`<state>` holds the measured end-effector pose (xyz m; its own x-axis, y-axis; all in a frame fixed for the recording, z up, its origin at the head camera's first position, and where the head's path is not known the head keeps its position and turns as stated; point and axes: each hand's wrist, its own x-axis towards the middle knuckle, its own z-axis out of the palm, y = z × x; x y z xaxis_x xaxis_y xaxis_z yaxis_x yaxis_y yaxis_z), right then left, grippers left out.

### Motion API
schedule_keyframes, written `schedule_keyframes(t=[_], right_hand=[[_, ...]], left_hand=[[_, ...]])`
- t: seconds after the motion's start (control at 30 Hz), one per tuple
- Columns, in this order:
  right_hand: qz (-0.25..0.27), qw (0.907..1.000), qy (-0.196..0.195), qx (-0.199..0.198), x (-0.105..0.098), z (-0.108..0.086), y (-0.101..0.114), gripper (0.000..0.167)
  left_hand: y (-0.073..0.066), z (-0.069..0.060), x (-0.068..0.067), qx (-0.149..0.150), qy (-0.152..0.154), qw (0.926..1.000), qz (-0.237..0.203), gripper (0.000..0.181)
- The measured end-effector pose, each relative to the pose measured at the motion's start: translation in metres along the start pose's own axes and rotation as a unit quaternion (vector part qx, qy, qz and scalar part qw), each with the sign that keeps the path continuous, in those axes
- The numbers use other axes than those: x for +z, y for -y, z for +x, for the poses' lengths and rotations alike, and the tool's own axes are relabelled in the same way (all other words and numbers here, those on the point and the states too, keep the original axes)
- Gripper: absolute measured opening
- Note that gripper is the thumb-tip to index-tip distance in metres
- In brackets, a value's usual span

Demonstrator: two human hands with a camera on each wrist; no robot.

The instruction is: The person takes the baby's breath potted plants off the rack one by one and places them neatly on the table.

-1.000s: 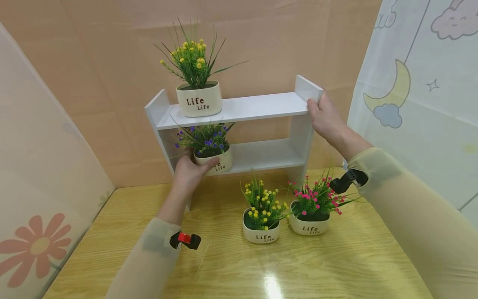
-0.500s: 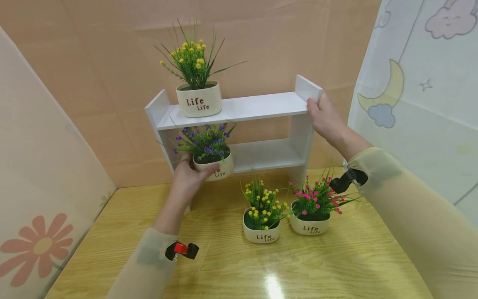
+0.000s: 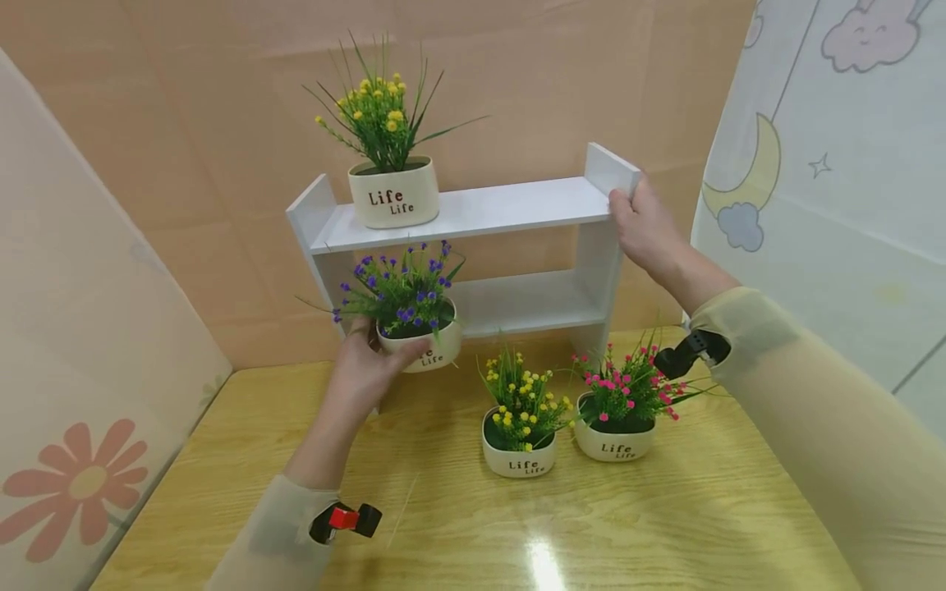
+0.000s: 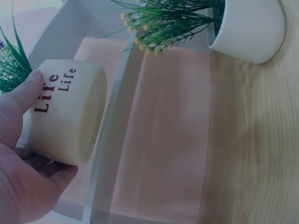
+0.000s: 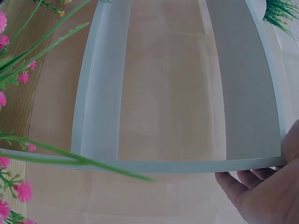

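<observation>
My left hand (image 3: pixel 365 361) grips a cream pot of purple flowers (image 3: pixel 424 349), thumb across the "Life" lettering on its front and fingers behind. In the left wrist view the pot (image 4: pixel 70 112) hangs just in front of the lower shelf's edge, apart from it. At the upper right my right hand (image 3: pixel 650 226) holds the side panel of the white two-tier shelf (image 3: pixel 517 205). The right wrist view has its fingers (image 5: pixel 231 184) behind that panel. On the top tier, at the left, stands a pot of yellow flowers (image 3: pixel 395 197).
Two more pots stand on the wooden table (image 3: pixel 458 525) before the shelf: one with yellow flowers (image 3: pixel 520 460), one with pink flowers (image 3: pixel 617 443) to its right. A peach cloth (image 3: pixel 517 82) hangs behind. Printed cloths flank both sides.
The left hand has drawn the pot of purple flowers off the lower shelf, forward and down. My right hand keeps its hold on the side panel.
</observation>
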<state>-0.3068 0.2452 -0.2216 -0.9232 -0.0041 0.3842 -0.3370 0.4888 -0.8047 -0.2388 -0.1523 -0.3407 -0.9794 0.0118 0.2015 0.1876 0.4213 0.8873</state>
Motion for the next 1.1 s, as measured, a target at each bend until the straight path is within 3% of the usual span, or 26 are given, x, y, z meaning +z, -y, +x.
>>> schedule_keyframes(t=[0.37,0.5,0.7,0.93,1.1], right_hand=[[0.002,1.0000,0.000,-0.008,0.000,0.001,-0.001,0.063],[-0.001,0.9999,0.003,-0.012,0.000,0.001,-0.001,0.064],[-0.002,0.9999,0.008,-0.011,0.000,0.002,-0.002,0.063],[0.003,0.9999,0.010,-0.004,-0.004,0.003,0.001,0.064],[-0.018,0.9998,0.005,0.001,-0.003,0.002,0.000,0.065]], left_hand=[[0.007,-0.024,-0.004,-0.005,0.010,0.9999,-0.004,0.087],[0.009,-0.030,-0.004,-0.009,0.008,0.9999,0.003,0.092],[0.016,-0.041,-0.006,-0.039,0.018,0.9990,0.013,0.105],[0.026,-0.049,-0.002,-0.030,0.037,0.9988,-0.008,0.103],[0.034,-0.057,-0.001,-0.050,0.048,0.9975,-0.010,0.111]])
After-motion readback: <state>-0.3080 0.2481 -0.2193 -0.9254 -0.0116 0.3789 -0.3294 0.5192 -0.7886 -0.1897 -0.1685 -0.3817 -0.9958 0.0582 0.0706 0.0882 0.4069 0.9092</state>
